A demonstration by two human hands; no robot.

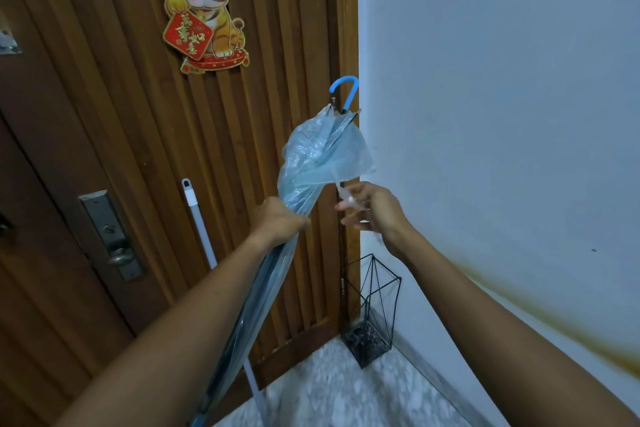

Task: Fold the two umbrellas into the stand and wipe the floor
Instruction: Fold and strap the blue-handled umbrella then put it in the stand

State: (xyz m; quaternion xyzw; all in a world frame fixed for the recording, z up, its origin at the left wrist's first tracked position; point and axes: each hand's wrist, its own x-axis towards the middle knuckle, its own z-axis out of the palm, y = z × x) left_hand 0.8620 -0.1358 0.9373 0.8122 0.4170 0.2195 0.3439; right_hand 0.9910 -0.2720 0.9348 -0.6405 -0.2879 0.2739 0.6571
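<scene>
We hold a pale blue translucent umbrella [311, 163] up in front of the wooden door [104, 149], its blue hooked handle [344, 90] pointing up and its tip end running down past our left forearm toward the floor [329, 392]. The canopy is gathered but loose and puffed near the handle. Our left hand [277, 220] is wrapped in a fist around the bunched canopy below the puffed part. Our right hand [372, 210], just right of the umbrella, pinches a thin clear strap [343, 192] that hangs from the canopy, fingers partly spread.

Below the umbrella and to its right, a black wire stand [372, 312] sits on the floor in the corner where the door frame meets the white wall [502, 114]. Left of the umbrella a white mop pole [201, 222] leans against the door. Above the umbrella, a tiger decoration [204, 7] is stuck to the door, and a metal lock plate [110, 234] sits far left.
</scene>
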